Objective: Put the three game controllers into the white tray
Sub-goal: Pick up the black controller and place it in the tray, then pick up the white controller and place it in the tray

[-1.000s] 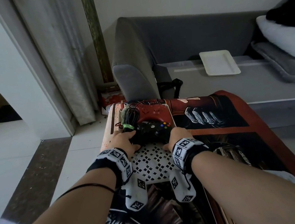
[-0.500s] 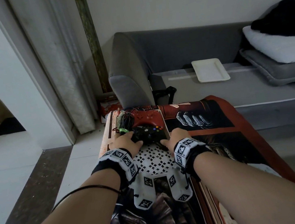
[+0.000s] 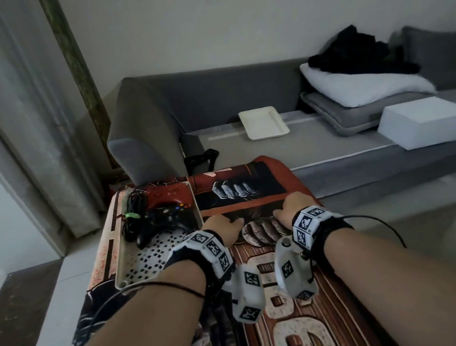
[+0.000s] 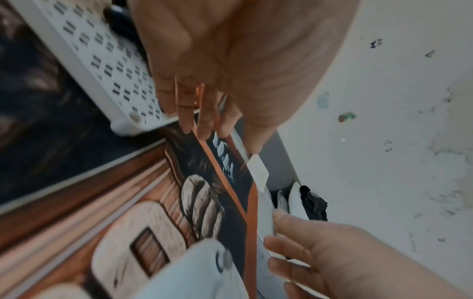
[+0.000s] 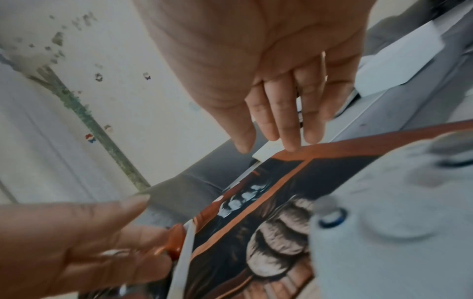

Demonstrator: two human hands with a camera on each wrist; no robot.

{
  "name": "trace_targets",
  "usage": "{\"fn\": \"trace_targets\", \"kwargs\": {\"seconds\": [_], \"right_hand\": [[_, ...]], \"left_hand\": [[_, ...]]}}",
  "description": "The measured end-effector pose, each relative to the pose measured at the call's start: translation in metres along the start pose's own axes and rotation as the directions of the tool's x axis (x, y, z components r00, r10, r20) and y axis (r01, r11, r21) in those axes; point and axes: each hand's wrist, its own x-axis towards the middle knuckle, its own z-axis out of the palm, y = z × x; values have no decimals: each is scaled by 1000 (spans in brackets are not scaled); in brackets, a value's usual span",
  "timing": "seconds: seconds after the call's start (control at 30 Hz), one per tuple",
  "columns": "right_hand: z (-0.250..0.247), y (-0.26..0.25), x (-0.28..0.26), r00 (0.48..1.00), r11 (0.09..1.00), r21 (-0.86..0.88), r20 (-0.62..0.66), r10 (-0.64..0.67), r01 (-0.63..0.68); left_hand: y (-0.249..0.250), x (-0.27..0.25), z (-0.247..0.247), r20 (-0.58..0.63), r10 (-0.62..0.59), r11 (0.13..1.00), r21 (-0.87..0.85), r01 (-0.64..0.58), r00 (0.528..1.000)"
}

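A white perforated tray [image 3: 119, 255] lies at the left of the printed blanket [image 3: 256, 195]. In it lie a red controller [image 3: 167, 194] and, in front of it, a black controller [image 3: 168, 215] beside a bundle of dark cables [image 3: 131, 212]. A third controller I cannot make out. My left hand [image 3: 222, 227] hovers just right of the tray, fingers straight and holding nothing. My right hand [image 3: 291, 206] is further right over the blanket, also bare. The left wrist view shows the left hand [image 4: 202, 113] next to the tray's corner [image 4: 122, 123]; the right wrist view shows the right hand [image 5: 281, 121] with loose fingers.
A grey sofa [image 3: 320, 148] stands behind the blanket. On its seat lie a plain white dish-like tray [image 3: 263, 123], a white box [image 3: 424, 121], and cushions with dark clothing [image 3: 364, 86]. A curtain [image 3: 29, 142] hangs at the left, with tiled floor below it.
Both hands have let go of the black controller, which stays in the perforated tray. They have moved right, out of the tray and over the blanket. The view has swung to the right.
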Motion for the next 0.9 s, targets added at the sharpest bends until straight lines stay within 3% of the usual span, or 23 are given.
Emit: {"fn": "trace_targets", "kwargs": {"seconds": [0.23, 0.43, 0.7, 0.8, 0.9], "right_hand": [[-20, 81, -9, 988, 988, 36, 22, 152, -153], [-13, 124, -21, 971, 968, 98, 84, 223, -230], [1, 127, -26, 955, 955, 157, 197, 221, -253], [0, 124, -27, 955, 949, 182, 193, 224, -259], [-2, 118, -29, 956, 942, 211, 190, 223, -262]], "left_hand": [[36, 11, 65, 99, -57, 976, -206, 77, 993], [56, -1, 90, 137, -71, 996, -43, 77, 988], [64, -6, 96, 121, -167, 970, -158, 185, 979], [66, -8, 93, 97, -169, 958, -219, 187, 981], [66, -8, 89, 150, -132, 945, -278, 170, 980]]}}
